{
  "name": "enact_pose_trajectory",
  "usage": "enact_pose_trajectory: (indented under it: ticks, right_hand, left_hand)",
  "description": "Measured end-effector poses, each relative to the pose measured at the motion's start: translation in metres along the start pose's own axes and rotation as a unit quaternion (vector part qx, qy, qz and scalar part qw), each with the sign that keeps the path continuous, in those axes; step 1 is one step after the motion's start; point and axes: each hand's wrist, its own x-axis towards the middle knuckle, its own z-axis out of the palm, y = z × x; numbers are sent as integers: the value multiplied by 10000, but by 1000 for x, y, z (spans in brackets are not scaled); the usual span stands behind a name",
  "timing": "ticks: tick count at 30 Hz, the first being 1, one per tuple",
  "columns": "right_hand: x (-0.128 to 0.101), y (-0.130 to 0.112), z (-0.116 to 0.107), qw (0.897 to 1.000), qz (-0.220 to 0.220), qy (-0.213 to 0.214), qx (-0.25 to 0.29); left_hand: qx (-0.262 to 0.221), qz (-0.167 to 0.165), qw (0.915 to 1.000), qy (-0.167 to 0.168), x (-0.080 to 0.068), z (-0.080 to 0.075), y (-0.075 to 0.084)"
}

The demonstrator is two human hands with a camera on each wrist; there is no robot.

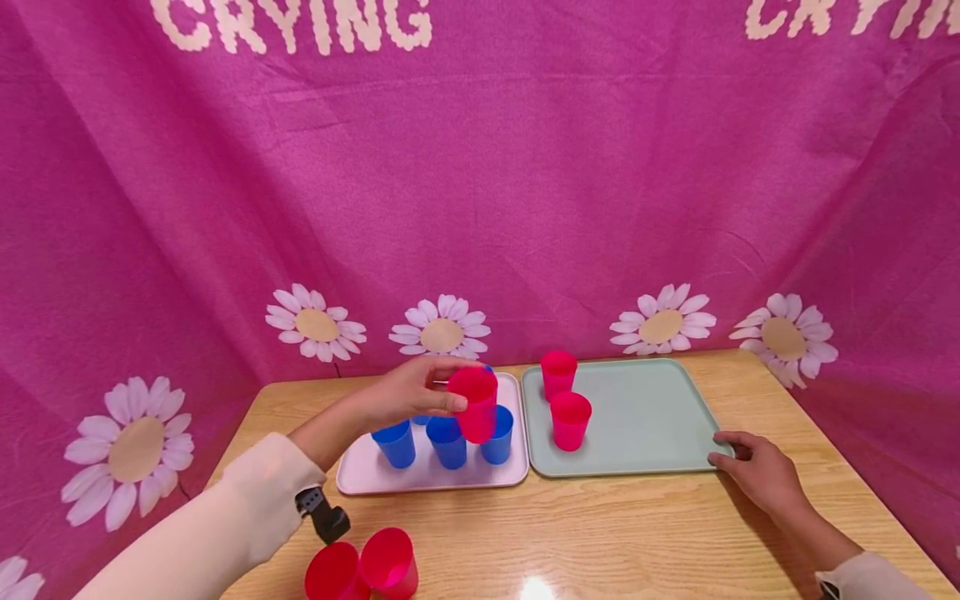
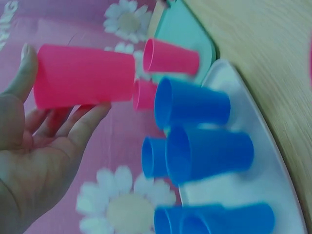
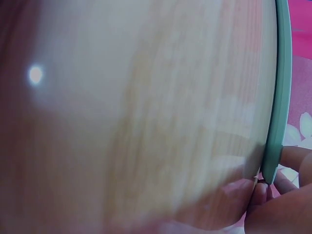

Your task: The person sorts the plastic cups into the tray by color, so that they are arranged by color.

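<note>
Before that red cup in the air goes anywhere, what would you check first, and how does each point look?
1. Hold on the red cup: the left hand grips it by its side, clear above the pink tray. Ok.
2. Room on the green tray: two red cups stand at its left end, the rest bare. Ok.
3. Green tray steadied: the right hand touches its near right corner. Ok.
4. Blue cups under the held cup: upright, close together. Ok, but little clearance.
5. Whether the held cup is empty: cannot tell.
</note>
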Motion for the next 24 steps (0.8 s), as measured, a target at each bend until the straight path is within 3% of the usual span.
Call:
enact_pose_trajectory:
  ticks: [9, 18, 24]
  right_hand:
    - [1, 1, 1, 10000, 31, -44, 33]
    - [0, 4, 1, 10000, -20, -37, 37]
    - [0, 5, 3, 10000, -33, 19, 13]
  left_hand:
    - [-196, 173, 9992, 303, 63, 41, 22]
    - [46, 136, 9912, 1317, 124, 93, 34]
    - [735, 94, 9734, 2168, 161, 132, 37]
